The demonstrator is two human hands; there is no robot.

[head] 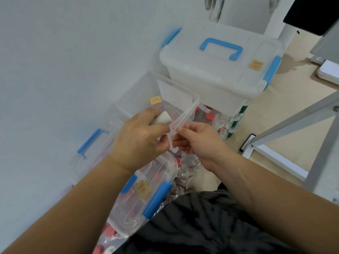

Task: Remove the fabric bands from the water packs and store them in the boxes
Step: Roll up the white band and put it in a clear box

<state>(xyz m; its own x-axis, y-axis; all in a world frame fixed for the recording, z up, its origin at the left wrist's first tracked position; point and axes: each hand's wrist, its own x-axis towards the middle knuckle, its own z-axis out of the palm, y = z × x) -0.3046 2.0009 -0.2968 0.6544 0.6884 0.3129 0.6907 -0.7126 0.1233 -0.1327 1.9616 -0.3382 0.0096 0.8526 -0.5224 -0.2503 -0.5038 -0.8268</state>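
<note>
I see a pale, translucent fabric band (185,114) pulled taut as a thin strip. It runs from the near right corner of the open clear plastic box with a yellow label (135,94) down to the left hand (139,138) and right hand (198,142), which pinch its lower end between them. Just right of that open box lie shrink-wrapped water packs of red-capped bottles (210,116). Behind and right of it, a closed white box with a blue handle (216,70) rests on top of packs. Nearer me than the open box sits a closed clear box with blue latches (146,197).
</note>
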